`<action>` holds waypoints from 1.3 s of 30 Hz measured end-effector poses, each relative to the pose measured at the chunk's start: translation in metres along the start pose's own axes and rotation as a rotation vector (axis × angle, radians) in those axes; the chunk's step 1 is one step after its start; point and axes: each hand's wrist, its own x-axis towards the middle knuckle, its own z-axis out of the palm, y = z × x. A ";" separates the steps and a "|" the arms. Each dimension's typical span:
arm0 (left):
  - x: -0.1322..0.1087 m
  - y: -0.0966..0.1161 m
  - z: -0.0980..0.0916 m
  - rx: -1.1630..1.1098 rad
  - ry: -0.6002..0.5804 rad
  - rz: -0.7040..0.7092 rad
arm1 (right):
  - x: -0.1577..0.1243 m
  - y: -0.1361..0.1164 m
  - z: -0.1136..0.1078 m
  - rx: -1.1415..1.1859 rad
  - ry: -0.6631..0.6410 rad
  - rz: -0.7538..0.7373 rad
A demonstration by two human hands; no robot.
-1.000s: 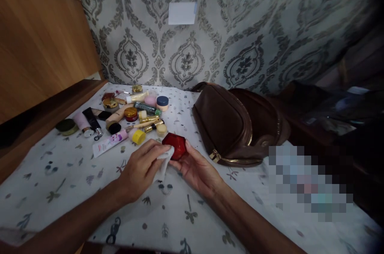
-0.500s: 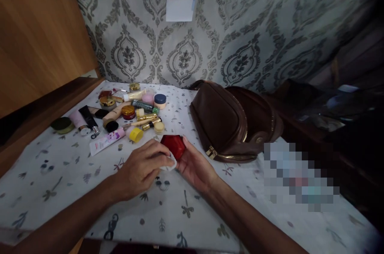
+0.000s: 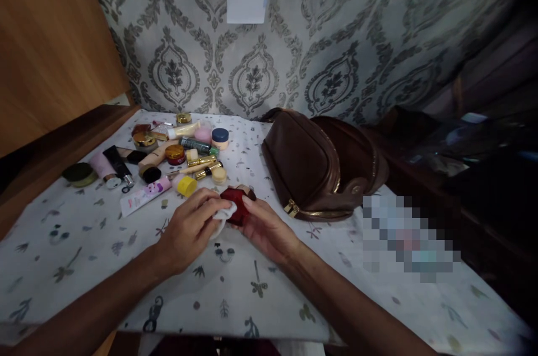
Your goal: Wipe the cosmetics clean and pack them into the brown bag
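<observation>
In my right hand (image 3: 269, 230) is a dark red, angular-sided container (image 3: 236, 204), gripped between thumb and fingers. A darker part shows at its upper right; I cannot make out what it is. My left hand (image 3: 189, 230) pinches a bunched white cloth (image 3: 225, 215), which touches the near left face of the red container. Both hands are above the patterned tablecloth, in front of a group of cosmetics. Nearest to the left hand are a yellow-capped jar (image 3: 186, 185) and a pink-and-white tube (image 3: 145, 195).
A brown leather bag (image 3: 302, 160) lies unzipped at the right. Several jars, tubes and brushes cluster at the left, among them a blue-lidded jar (image 3: 219, 138) and a green-capped bottle (image 3: 198, 146). Wooden furniture (image 3: 54, 36) borders the left side; patterned wallpaper (image 3: 252, 73) is behind.
The red container has turned in my right hand, bringing a darker part to its upper right. The white cloth now presses against its near left face. The view has shifted slightly.
</observation>
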 end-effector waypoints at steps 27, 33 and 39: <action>0.003 -0.019 -0.003 -0.034 -0.042 -0.309 | -0.011 0.010 -0.009 -1.309 -0.046 -0.529; -0.018 -0.058 0.007 -0.150 -0.071 -0.384 | -0.027 -0.004 0.002 -1.177 0.014 -0.673; -0.035 -0.088 0.030 -0.076 -0.092 -0.238 | -0.057 -0.057 0.009 -0.972 0.200 -0.815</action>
